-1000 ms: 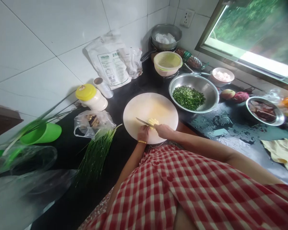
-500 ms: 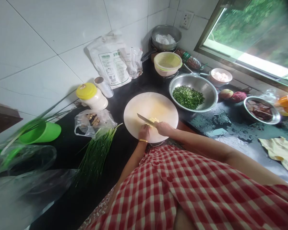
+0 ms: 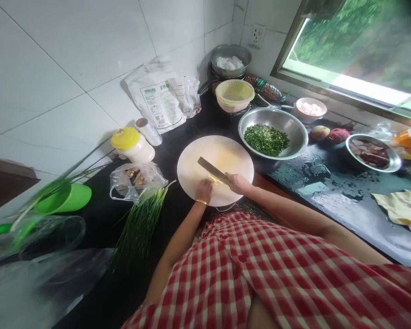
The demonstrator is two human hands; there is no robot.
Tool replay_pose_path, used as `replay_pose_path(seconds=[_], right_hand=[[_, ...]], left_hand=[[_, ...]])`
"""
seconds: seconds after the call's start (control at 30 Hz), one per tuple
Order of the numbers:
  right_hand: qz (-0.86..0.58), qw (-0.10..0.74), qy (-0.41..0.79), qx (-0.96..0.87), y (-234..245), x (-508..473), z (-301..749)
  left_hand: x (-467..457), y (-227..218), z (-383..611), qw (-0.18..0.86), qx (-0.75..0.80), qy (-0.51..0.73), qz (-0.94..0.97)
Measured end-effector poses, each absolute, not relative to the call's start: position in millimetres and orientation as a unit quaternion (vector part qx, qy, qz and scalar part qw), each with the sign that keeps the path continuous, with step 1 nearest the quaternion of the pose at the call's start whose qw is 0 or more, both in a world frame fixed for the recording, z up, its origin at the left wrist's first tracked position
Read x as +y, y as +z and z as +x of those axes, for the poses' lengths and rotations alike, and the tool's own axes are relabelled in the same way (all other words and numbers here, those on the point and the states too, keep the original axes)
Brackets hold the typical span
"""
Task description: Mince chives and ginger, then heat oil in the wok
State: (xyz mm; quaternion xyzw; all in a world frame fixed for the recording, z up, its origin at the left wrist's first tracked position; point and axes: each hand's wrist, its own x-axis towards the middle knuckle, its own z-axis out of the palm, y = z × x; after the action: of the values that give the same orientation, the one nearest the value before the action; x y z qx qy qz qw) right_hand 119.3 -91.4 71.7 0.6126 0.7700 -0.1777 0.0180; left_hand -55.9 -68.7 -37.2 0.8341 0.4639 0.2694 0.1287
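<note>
While the right hand (image 3: 239, 183) is closed around the handle of a knife (image 3: 212, 169), the left hand (image 3: 204, 191) rests just beside the blade with its fingers bent down; whether these grip anything I cannot tell. The knife is over a round white board (image 3: 195, 153), its long axis slanting across it, tip towards 10 o'clock and handle towards 4. Pale yellow strips (image 3: 216, 178) lie by the blade, next to the left fingers.

Taking the board as the clock's centre, a steel bowl (image 3: 296, 135) of chopped greens stands near it at 2 o'clock. A clear bag (image 3: 152, 176) with brown pieces sits at 9, a bunch of long green stalks (image 3: 140, 226) at 8, and a yellow-lidded jar (image 3: 135, 148) at 10. The counter (image 3: 104, 224) is black, wet towards 3 o'clock. White tiles (image 3: 102, 41) cover the wall, and a window (image 3: 359, 50) is at 2.
</note>
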Motion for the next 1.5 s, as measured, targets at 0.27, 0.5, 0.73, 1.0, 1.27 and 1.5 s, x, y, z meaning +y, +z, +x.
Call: replay_pose_path(seconds=[0.27,0.5,0.73,1.0,1.27,1.5], right_hand=[[0.591,-0.122,-0.097,0.791,72,-119,184],[0.517,-0.102,-0.035,0.849,68,-134,219],[0.416,-0.036,-0.011,0.909,55,-121,222],[0.304,-0.040,0.002,0.952,43,-84,203],[0.214,-0.020,0.002,0.977,37,-44,179],[0.247,-0.026,-0.006,0.969,49,-54,213]], left_hand=[[1,-1,-57,0.124,0.228,0.094,0.961],[13,-14,-28,0.171,0.212,0.071,0.960],[-4,-30,-37,0.087,0.355,0.158,0.917],[-29,-12,-36,0.053,0.581,0.161,0.796],[-43,-2,-27,0.088,0.558,0.170,0.808],[-10,-7,-58,0.133,0.557,0.217,0.791]])
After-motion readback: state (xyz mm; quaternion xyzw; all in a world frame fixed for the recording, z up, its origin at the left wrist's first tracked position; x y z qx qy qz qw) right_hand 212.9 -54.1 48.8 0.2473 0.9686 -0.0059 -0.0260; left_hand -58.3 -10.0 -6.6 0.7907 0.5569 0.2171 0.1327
